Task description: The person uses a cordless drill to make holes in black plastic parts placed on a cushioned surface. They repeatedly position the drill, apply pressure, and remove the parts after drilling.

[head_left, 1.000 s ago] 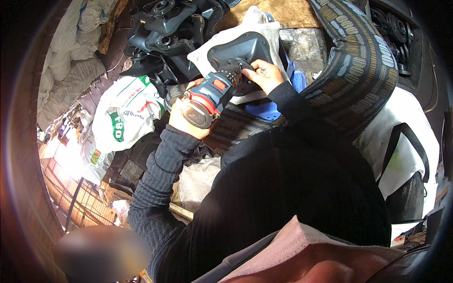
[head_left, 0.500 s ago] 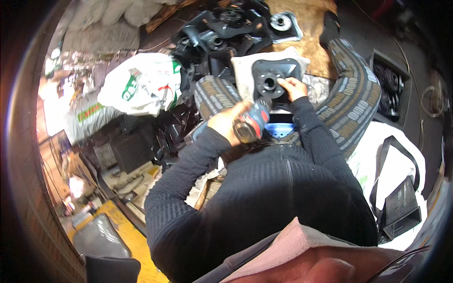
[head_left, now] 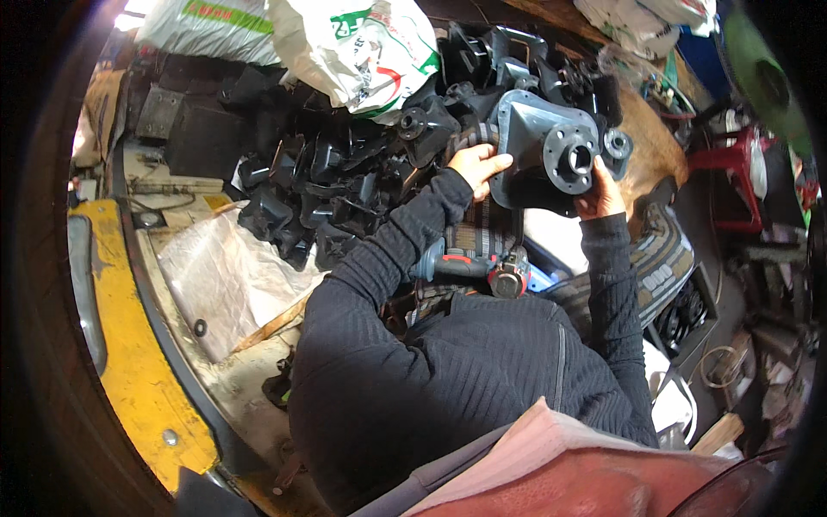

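Observation:
Both hands hold a grey-black housing (head_left: 530, 129) with a flared square flange and a round bolt-holed collar. It is lifted and tilted, the collar toward the right. My left hand (head_left: 475, 170) pinches the flange's lower left edge. Fingers of my right hand (head_left: 603, 196) close on the collar end, with the thumb up beside the ring. A cordless power drill (head_left: 508, 274) in dark blue, red and black lies across my lap, below the housing and untouched by either hand. Part of a blue piece (head_left: 541, 277) shows beside it.
Many similar black housings (head_left: 323, 181) are heaped at the left and far side. White plastic sacks (head_left: 357, 52) stand behind them. A crate of dark parts (head_left: 685, 314) sits to my right, a red stool (head_left: 732, 172) farther off. A yellow metal frame (head_left: 138, 345) is at far left.
The left hand has let go of the drill, which now lies in my lap, and holds the housing's edge. The housing has been raised from the white cloth and tilted. The view has swung left.

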### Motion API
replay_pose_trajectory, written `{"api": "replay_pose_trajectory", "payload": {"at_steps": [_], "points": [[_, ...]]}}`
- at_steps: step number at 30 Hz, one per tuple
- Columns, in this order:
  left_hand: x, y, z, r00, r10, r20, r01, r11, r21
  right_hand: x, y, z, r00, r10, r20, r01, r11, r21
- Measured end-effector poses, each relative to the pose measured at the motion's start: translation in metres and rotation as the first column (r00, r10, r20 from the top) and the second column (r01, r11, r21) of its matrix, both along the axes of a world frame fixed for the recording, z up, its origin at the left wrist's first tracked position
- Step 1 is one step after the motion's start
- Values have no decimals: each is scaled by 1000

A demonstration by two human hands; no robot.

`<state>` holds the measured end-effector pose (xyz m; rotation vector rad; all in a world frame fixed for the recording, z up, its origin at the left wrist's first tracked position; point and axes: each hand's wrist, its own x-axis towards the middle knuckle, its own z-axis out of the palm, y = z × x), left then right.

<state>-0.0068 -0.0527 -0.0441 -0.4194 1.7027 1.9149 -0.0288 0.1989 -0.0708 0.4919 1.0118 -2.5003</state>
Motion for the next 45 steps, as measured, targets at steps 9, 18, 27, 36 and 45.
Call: {"api": "replay_pose_trajectory", "payload": {"at_steps": [9, 18, 27, 36, 45], "points": [[-93, -114, -113, 765, 565, 310, -643, 648, 408, -11, -2, -32, 992, -18, 127, 14, 1000, 28], [-27, -173, -105, 999, 36, -35, -41, 988, -152, 30, 61, -98, 966, 4, 259, 114, 892, -437], [331, -269, -317, 757, 351, 552, 434, 362, -825, 25, 89, -127, 972, 157, 173, -82, 923, -376], [301, -210, -361, 944, 281, 172, -70, 680, -730, 20, 107, -94, 964, 256, 70, -228, 934, -276], [76, -173, 29, 480, -326, -815, -766, 297, -570, 55, 107, -78, 983, -136, 119, 147, 986, -81]]}}
